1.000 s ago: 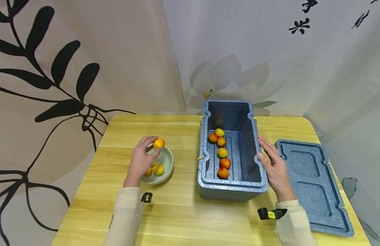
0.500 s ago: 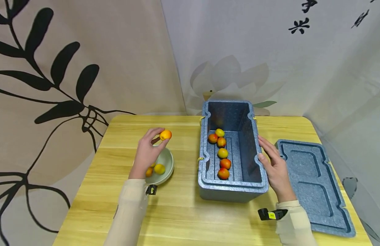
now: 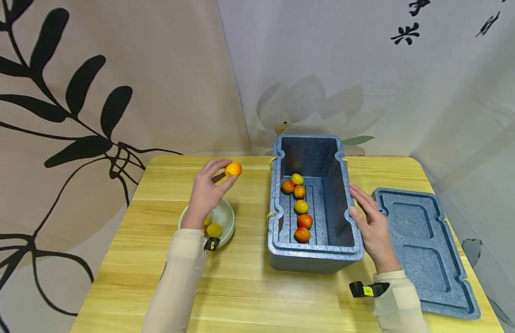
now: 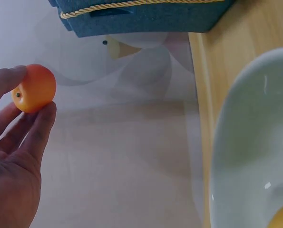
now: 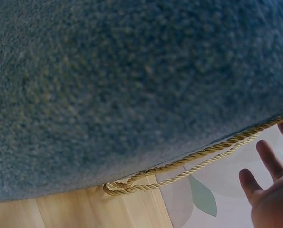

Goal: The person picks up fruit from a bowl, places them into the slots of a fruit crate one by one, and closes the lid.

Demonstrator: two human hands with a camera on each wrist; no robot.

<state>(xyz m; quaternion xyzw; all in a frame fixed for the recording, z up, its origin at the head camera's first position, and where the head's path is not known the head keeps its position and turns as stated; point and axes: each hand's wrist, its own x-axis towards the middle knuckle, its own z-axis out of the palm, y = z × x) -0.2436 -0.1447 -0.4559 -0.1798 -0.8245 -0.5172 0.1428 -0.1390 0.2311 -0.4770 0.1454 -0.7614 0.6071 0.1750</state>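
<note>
My left hand (image 3: 207,194) pinches a small round orange fruit (image 3: 233,169) between thumb and fingertips, beyond the pale green bowl (image 3: 229,217). In the left wrist view the fruit (image 4: 35,88) shows a yellow end with a small dark stem spot. Yellow and orange fruits (image 3: 214,230) lie in the bowl, partly hidden by my left wrist. A blue speckled foam box (image 3: 315,264) stands lidless to the right, several yellow and red-orange fruits (image 3: 305,221) along its floor. My right hand (image 3: 375,231) rests against the box's right wall, its fingers fairly straight.
The blue foam lid (image 3: 428,259) lies flat on the wooden table (image 3: 240,296) at the right, beside my right forearm. Twisted gold cord (image 5: 193,157) runs along the box's side. A printed cloth (image 3: 178,69) hangs behind the table's far edge.
My left hand has carried the orange fruit up and to the right, from over the bowl to beyond its far rim. The right hand stays at the box wall.
</note>
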